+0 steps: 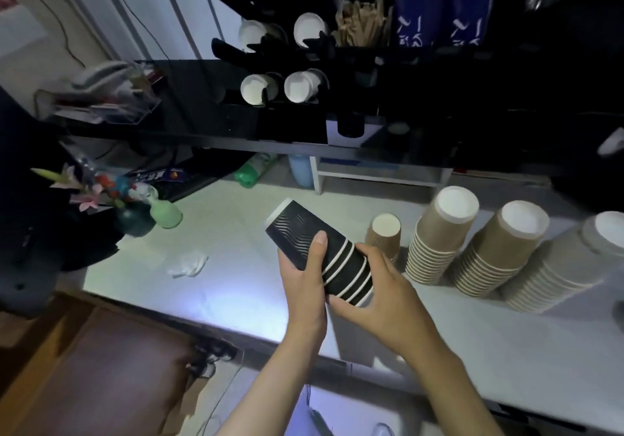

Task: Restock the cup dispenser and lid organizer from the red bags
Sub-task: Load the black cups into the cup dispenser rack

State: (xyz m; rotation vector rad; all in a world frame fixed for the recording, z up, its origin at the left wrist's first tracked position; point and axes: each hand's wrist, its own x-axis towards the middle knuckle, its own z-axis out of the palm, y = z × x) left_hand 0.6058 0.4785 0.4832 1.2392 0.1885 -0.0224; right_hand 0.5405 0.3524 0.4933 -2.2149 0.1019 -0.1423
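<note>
Both hands, left hand (305, 268) and right hand (381, 292), gripped the black cup stack (320, 253) below the cup dispenser (270, 64); the stack appeared light and crushable, best held around its nested rims.

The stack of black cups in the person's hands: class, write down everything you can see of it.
The stack of black cups is several nested paper-looking cups, black with a wavy ribbed pattern and white rims that show as stripes at its lower right end. It lies tilted, closed base pointing up and left, held above the white counter. The left hand grips its middle, thumb across the top; the right hand cups the rim end. Nothing else touches it.
</note>
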